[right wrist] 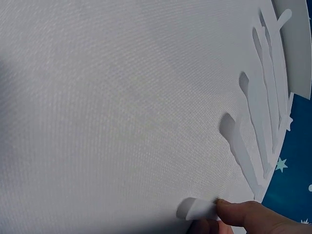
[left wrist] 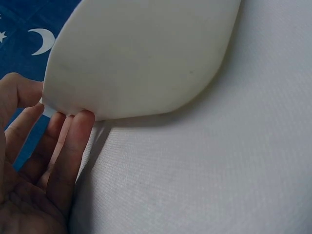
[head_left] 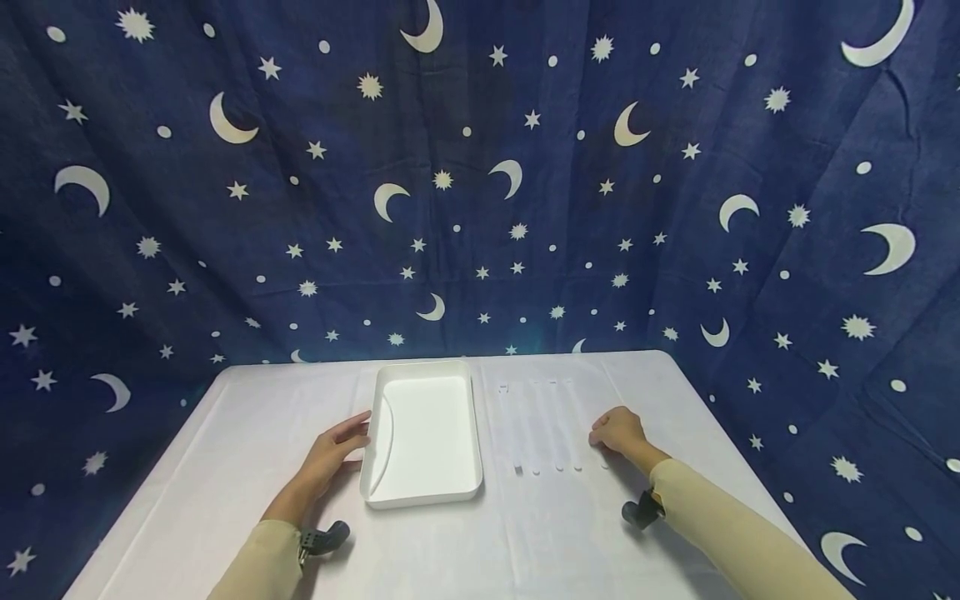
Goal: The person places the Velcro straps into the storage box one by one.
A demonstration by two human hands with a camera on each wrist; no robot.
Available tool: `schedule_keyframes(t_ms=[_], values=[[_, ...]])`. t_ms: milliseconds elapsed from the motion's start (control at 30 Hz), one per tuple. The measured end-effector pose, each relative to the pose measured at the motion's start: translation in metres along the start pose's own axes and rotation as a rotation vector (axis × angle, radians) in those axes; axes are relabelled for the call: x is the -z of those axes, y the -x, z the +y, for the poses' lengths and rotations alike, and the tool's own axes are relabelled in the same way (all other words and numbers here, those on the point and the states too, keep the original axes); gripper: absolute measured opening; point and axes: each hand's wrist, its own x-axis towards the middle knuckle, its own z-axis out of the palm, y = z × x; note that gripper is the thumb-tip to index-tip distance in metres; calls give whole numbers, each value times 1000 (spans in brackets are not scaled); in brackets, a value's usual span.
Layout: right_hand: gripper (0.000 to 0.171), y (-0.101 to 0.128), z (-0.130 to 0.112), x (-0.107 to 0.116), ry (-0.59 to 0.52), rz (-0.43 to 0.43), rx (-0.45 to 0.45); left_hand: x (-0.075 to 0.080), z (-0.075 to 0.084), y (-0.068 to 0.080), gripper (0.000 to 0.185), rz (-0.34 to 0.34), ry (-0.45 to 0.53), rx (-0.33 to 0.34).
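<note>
A shallow white tray (head_left: 423, 503) lies on the table, with a thin curved white strip (head_left: 389, 442) along its left inner side. My left hand (head_left: 330, 450) touches the tray's left wall; in the left wrist view its fingertips (left wrist: 84, 117) meet the white wall (left wrist: 136, 63). To the right of the tray, several thin white strips (right wrist: 243, 151) lie side by side, their near ends curled up. My right hand (head_left: 618, 429) pinches the rightmost strip (right wrist: 201, 208) between thumb and finger, close to its curled near end. The hand hides its far part.
A white cloth covers the table (head_left: 562, 542). Behind it and to the right hangs a dark blue curtain (head_left: 480, 200) with moons and stars. Each wrist carries a small black device (head_left: 641, 510). In the right wrist view the tray's wall (right wrist: 298, 48) stands beyond the strips.
</note>
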Motion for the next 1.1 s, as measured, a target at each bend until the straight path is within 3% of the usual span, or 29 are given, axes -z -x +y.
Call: schedule_keyframes(t_ms=[433, 1100], values=[[14, 0, -2, 1, 15, -24, 16, -1, 1, 1, 63, 12, -21, 1], [15, -7, -3, 4, -22, -74, -66, -1, 0, 0, 63, 16, -45, 13]])
